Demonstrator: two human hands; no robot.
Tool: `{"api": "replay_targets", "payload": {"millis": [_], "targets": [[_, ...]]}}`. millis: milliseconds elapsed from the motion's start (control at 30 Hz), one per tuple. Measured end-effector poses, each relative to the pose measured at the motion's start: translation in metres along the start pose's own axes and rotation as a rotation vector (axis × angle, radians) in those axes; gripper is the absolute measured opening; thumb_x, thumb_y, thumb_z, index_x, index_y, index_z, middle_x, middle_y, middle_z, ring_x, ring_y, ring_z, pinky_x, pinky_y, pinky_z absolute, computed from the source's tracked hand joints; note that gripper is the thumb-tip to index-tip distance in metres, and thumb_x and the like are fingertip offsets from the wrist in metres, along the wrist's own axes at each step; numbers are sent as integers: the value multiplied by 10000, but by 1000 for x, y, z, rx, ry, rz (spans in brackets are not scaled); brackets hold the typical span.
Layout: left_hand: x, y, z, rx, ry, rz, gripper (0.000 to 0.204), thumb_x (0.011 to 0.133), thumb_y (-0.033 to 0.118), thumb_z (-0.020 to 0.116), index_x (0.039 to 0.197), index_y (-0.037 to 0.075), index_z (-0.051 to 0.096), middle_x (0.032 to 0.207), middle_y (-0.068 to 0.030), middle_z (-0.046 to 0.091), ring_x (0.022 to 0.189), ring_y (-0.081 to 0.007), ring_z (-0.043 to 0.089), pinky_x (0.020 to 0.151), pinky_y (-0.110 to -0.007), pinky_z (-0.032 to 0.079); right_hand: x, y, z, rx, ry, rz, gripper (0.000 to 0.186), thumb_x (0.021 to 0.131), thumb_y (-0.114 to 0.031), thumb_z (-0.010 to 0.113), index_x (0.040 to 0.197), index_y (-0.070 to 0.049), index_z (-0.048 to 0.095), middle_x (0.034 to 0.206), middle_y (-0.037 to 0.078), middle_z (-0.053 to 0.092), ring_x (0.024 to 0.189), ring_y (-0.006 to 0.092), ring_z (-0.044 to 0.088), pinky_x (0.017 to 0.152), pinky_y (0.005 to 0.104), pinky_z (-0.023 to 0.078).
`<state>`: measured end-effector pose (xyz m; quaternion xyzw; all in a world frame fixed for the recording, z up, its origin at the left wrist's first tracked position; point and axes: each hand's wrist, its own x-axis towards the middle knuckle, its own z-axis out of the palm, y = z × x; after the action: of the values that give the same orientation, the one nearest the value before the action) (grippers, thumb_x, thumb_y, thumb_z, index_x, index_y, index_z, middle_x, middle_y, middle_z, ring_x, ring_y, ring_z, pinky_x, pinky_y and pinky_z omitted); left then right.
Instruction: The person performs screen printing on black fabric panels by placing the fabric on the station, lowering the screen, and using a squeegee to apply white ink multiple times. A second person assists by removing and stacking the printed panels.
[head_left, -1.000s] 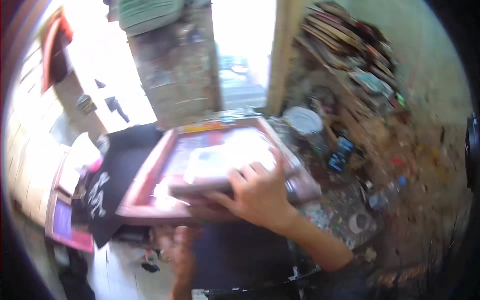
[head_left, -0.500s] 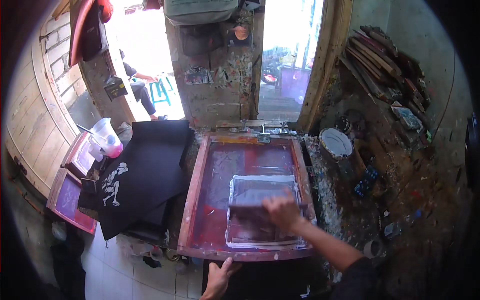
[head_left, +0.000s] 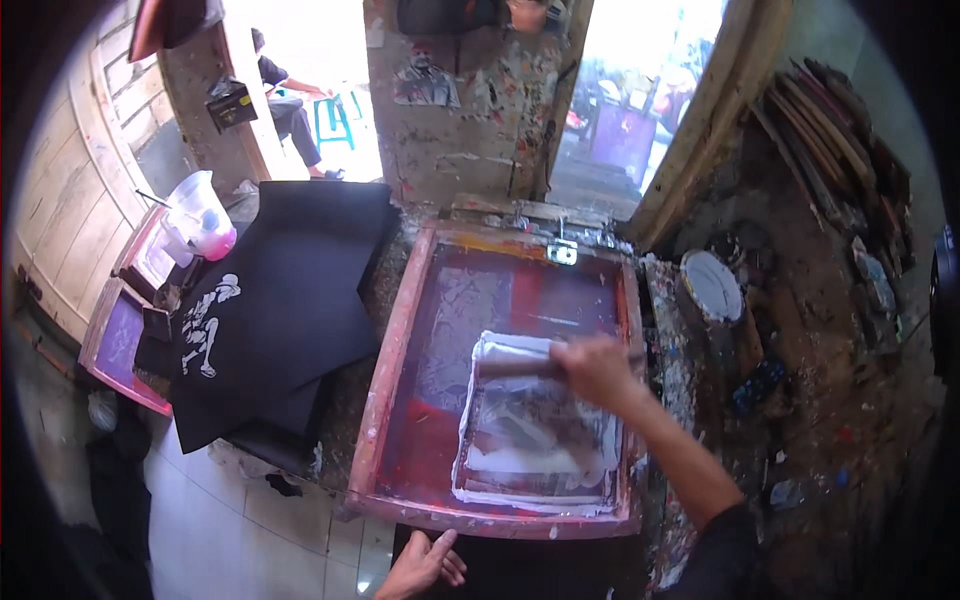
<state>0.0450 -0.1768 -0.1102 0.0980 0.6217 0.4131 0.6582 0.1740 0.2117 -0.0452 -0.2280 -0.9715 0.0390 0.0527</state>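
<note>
My right hand [head_left: 600, 375] is closed round a dark squeegee [head_left: 515, 367], which lies across the far part of a white-bordered rectangle on the mesh. White ink [head_left: 530, 455] is smeared on the mesh nearer to me. The screen printing frame [head_left: 385, 420], pinkish wood with reddish and purple mesh, lies flat in front of me. At its near edge is my left hand [head_left: 420, 567], thumb against the wood and fingers curled below. Black material [head_left: 490, 570] shows under the near edge. Motion blurs the right hand and squeegee.
Black sheets [head_left: 290, 290], one with a white printed figure, lie to the left. Beyond them stand a plastic jug [head_left: 200, 215] and a small purple screen [head_left: 120, 335]. A white-topped tub [head_left: 712, 286] is at the right. Clamps [head_left: 562, 250] sit at the screen's far edge. A person [head_left: 290, 110] sits outside the doorway.
My right hand has pushed the squeegee away from me, toward the far side of the white-bordered rectangle. White ink now shows on the mesh nearer me. My left hand stays at the near edge.
</note>
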Motion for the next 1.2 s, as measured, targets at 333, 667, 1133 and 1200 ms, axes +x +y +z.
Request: {"api": "replay_targets", "payload": {"millis": [333, 667, 1133, 1200], "targets": [[1, -10, 5, -28, 40, 19, 591, 1097, 367, 517, 1203, -163, 277, 796, -258, 664, 574, -275, 694, 475, -347, 570, -36, -35, 28, -230, 144, 284, 14, 930, -124, 593, 935, -112, 598, 782, 102, 707, 715, 291, 742, 644, 406, 582], [-37, 32, -5, 742, 97, 144, 426, 935, 435, 761, 971, 40, 605, 846, -154, 711, 650, -248, 702, 588, -396, 535, -87, -97, 2, 180, -73, 219, 319, 896, -376, 719, 929, -74, 620, 772, 156, 727, 720, 370, 739, 636, 499, 575], [-7, 48, -42, 1479, 399, 930, 473, 644, 292, 911, 1035, 107, 720, 962, -41, 669, 1014, -249, 627, 1097, -504, 380, -111, -90, 35, -138, 208, -36, 37, 864, -128, 605, 829, -140, 604, 672, 57, 666, 588, 218, 692, 546, 363, 530], [-8, 48, -38, 1479, 425, 976, 433, 641, 305, 905, 993, 120, 733, 931, -48, 669, 986, -255, 627, 1078, -489, 399, -153, -125, 31, -132, 215, -60, 48, 856, -144, 611, 810, -138, 599, 671, 43, 646, 594, 210, 683, 554, 355, 517]]}}
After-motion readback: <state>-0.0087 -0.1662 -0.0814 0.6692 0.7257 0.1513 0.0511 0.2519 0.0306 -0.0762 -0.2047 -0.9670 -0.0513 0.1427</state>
